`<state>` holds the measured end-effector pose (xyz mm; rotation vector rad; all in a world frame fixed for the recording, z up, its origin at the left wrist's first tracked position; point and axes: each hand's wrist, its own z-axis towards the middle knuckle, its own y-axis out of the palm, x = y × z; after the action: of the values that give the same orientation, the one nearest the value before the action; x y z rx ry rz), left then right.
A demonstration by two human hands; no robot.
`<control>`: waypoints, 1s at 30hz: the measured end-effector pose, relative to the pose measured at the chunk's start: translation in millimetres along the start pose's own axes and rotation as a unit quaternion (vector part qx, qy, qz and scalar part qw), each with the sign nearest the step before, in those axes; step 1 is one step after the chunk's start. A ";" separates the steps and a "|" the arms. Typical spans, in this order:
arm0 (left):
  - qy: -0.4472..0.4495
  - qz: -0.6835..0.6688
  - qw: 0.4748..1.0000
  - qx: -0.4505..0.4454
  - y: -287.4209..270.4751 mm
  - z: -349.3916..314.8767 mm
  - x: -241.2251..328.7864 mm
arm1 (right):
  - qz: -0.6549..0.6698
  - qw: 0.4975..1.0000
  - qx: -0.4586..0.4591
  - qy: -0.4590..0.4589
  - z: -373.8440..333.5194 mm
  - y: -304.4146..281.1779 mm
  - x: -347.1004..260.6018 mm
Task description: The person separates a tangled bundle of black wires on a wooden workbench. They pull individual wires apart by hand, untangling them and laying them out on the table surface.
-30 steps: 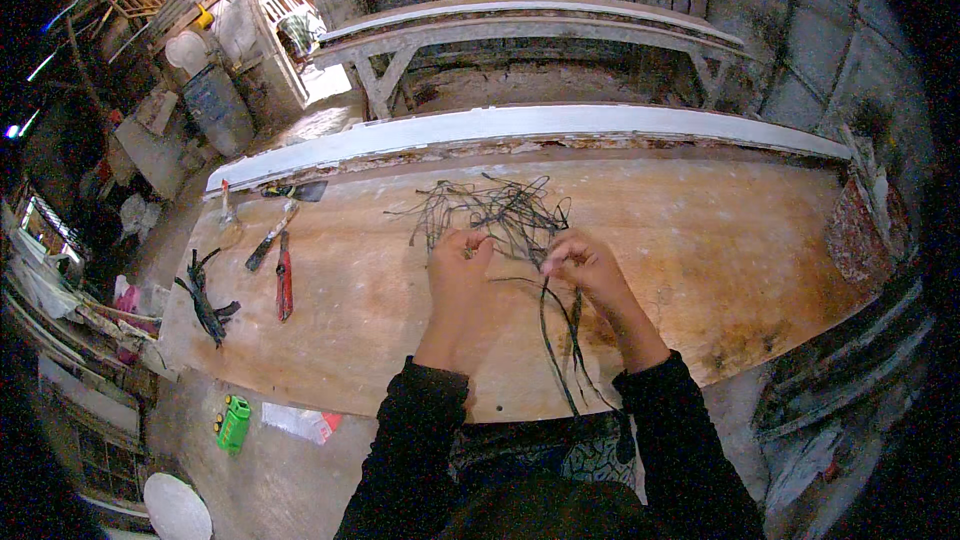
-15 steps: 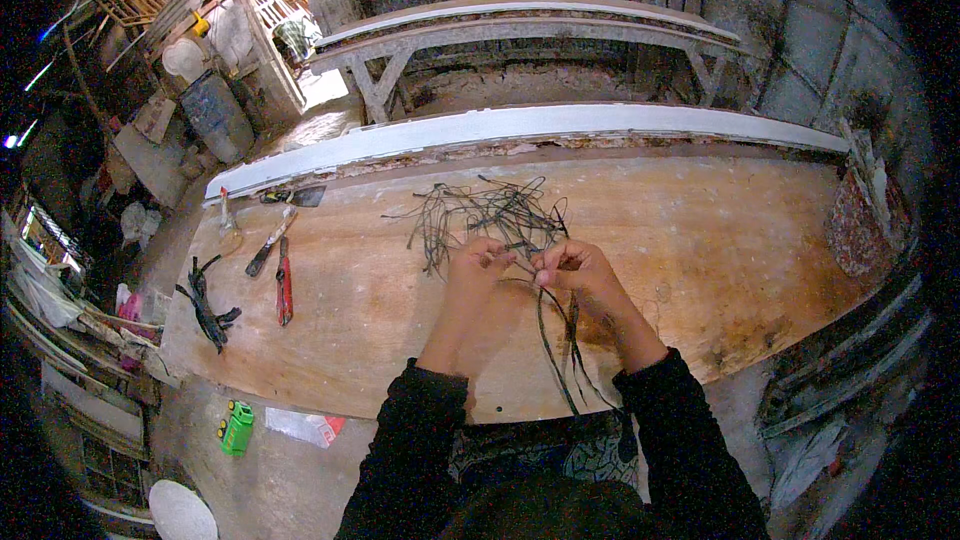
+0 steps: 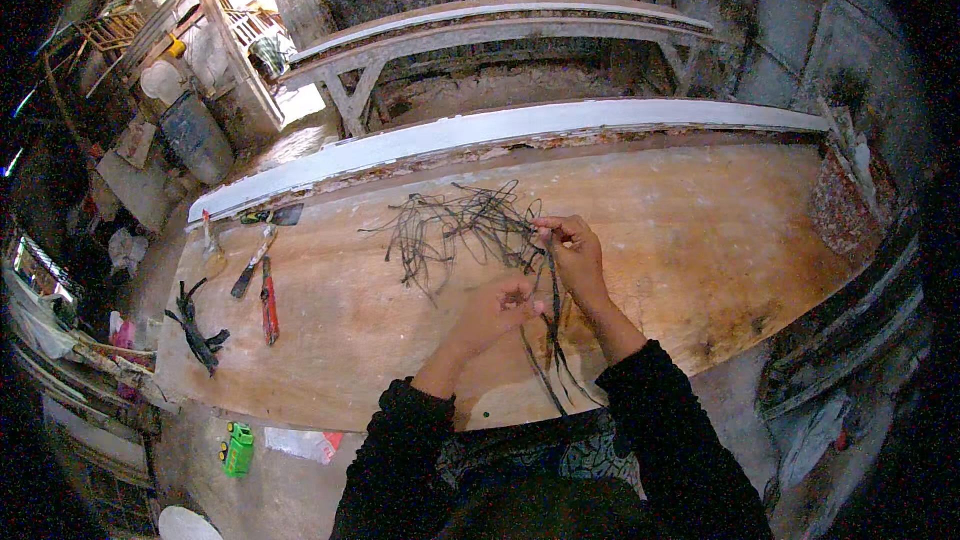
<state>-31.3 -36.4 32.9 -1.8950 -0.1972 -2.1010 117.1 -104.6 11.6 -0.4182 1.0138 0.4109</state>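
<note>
A loose tangle of thin dark cords (image 3: 440, 225) lies on the wooden tabletop, just beyond my hands. My right hand (image 3: 577, 255) is closed in a pinch at the tangle's right edge, gripping dark cord between thumb and fingers. Lower and to the left, my left hand (image 3: 495, 312) pinches a strand, though slight blur hides exactly how it sits in the fingertips. Longer dark strands (image 3: 555, 340) hang from the hands toward the table's near edge.
On the table's left lie a red-handled tool (image 3: 269, 302), a putty knife (image 3: 254, 262), a brush (image 3: 213, 245) and a bundle of black strips (image 3: 199, 332). A white-topped plank (image 3: 480, 130) borders the far side. A green toy truck (image 3: 237, 450) is on the floor.
My hands have drawn apart: the left came down toward me, while the right stayed up by the tangle. The whole view has shifted slightly.
</note>
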 end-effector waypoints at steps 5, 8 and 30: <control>0.013 0.048 0.980 0.193 -15.2 10.1 -12.6 | -0.022 0.997 0.020 0.070 2.7 -3.7 -10.6; 0.038 0.069 0.941 0.329 -29.2 13.2 -15.1 | 0.065 0.996 -0.037 0.056 0.2 -3.5 -6.9; 0.047 0.178 0.918 0.352 -35.9 20.2 -40.8 | 0.174 0.917 -0.357 0.039 -26.3 3.3 -45.8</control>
<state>-20.2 9.0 -1.4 -1.2799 -0.4733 -1.5711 75.1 -121.5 39.0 -0.9195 0.9952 1.1077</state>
